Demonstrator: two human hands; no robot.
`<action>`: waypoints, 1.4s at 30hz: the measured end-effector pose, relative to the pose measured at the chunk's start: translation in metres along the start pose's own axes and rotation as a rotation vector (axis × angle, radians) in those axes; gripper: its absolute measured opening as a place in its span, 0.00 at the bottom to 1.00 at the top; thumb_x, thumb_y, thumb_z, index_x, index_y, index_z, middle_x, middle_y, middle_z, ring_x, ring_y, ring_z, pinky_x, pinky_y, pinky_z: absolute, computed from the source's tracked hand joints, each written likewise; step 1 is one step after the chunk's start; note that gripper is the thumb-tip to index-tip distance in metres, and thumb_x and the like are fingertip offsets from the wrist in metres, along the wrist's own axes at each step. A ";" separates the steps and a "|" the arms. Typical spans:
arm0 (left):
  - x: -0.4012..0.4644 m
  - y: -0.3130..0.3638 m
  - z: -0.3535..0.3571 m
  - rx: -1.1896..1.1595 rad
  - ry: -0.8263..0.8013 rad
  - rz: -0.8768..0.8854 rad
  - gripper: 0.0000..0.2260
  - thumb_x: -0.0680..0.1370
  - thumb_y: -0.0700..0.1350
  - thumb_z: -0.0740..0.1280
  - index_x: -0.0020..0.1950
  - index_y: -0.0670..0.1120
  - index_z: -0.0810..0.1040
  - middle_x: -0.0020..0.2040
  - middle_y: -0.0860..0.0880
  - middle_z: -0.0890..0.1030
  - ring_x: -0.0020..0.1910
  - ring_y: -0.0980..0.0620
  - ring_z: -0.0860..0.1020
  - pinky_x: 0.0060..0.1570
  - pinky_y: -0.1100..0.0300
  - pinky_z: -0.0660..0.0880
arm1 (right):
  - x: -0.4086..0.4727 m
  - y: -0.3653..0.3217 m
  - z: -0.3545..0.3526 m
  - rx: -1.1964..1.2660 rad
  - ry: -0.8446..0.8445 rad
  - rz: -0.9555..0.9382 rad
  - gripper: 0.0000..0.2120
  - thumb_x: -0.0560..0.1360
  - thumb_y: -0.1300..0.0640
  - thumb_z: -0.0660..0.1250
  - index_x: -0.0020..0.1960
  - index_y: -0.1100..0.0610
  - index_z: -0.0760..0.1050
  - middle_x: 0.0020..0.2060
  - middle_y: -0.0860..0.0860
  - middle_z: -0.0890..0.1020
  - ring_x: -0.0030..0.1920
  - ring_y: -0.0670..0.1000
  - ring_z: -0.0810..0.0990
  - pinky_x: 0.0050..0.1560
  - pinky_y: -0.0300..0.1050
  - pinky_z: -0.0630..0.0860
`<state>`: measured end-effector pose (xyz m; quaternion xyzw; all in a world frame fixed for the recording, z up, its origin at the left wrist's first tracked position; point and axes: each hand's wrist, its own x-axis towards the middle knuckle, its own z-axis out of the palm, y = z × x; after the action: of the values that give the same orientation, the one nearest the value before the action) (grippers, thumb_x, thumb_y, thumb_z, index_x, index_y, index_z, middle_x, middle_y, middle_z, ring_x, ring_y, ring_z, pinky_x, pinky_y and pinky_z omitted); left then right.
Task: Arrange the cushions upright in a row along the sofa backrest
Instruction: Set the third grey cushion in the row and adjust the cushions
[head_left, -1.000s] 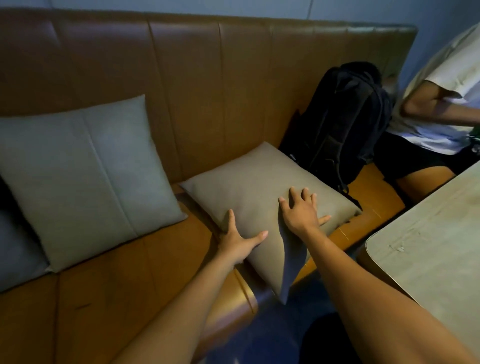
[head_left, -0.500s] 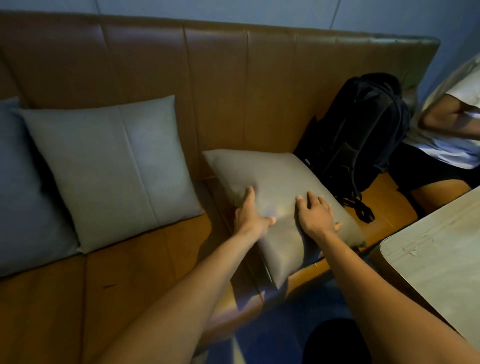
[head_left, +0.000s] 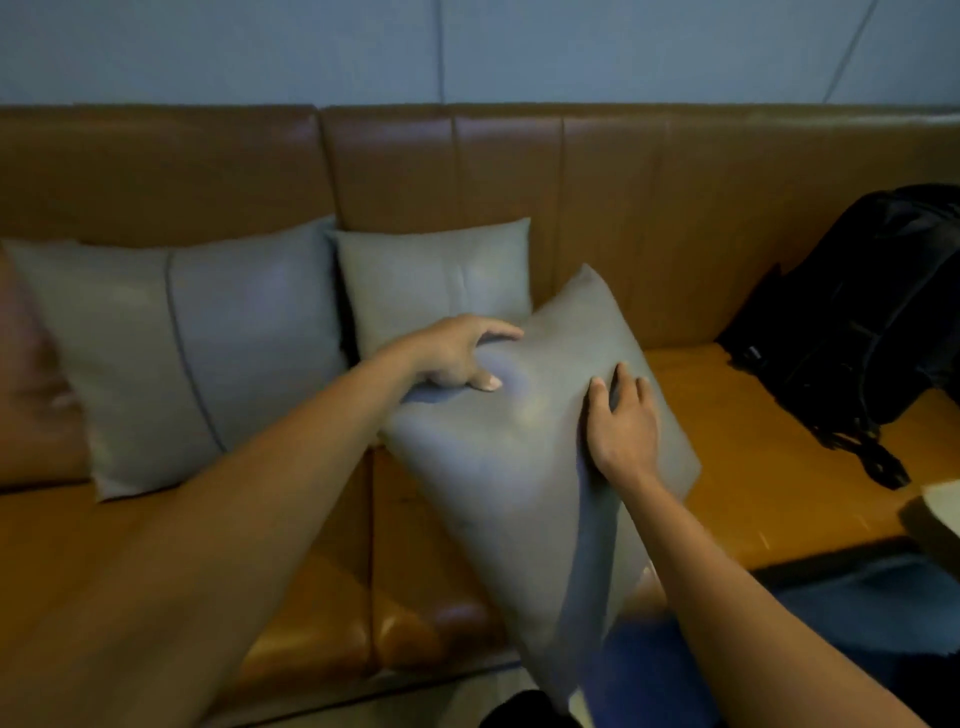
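Both the left hand (head_left: 457, 353) and right hand (head_left: 621, 426) grip the tilted cushion (head_left: 530, 457), its blurred top corner seemingly toward the backrest (head_left: 613, 208).

There is one view only, from a wide-angle camera on the person's head. It looks forward and down, facing the sofa backrest (head_left: 597, 171) almost square on, with a strip of wall (head_left: 467, 47) along the top. It sits close: both forearms enter from the bottom edge and reach toward the middle of the frame. The seat (head_left: 753, 457) fills the lower half, and straight edges bow slightly near the borders. With no second view, nothing overlaps.
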<state>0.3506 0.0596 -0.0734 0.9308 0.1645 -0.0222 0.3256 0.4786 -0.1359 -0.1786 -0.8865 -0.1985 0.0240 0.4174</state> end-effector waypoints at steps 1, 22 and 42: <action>-0.015 -0.017 -0.013 0.024 -0.019 -0.018 0.35 0.72 0.38 0.78 0.76 0.48 0.69 0.75 0.47 0.70 0.74 0.50 0.67 0.75 0.53 0.62 | -0.012 -0.011 0.013 0.003 -0.025 -0.034 0.30 0.83 0.39 0.53 0.81 0.50 0.58 0.81 0.57 0.58 0.80 0.59 0.55 0.78 0.61 0.53; -0.080 -0.152 0.092 0.574 0.576 -0.111 0.27 0.81 0.61 0.52 0.78 0.55 0.66 0.80 0.45 0.64 0.78 0.40 0.60 0.73 0.35 0.56 | -0.069 -0.059 0.136 -0.539 -0.127 -0.660 0.29 0.82 0.40 0.48 0.81 0.45 0.57 0.81 0.57 0.57 0.81 0.61 0.53 0.77 0.68 0.49; -0.090 -0.129 0.146 0.524 0.679 -0.274 0.30 0.80 0.64 0.54 0.81 0.56 0.59 0.82 0.44 0.57 0.81 0.39 0.52 0.74 0.34 0.50 | -0.042 -0.068 0.123 -0.534 -0.201 -0.728 0.29 0.82 0.40 0.45 0.82 0.46 0.56 0.82 0.56 0.55 0.81 0.59 0.51 0.78 0.66 0.46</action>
<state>0.2339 0.0385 -0.2526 0.9060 0.3726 0.2007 0.0004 0.3916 -0.0225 -0.2131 -0.8287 -0.5357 -0.0903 0.1345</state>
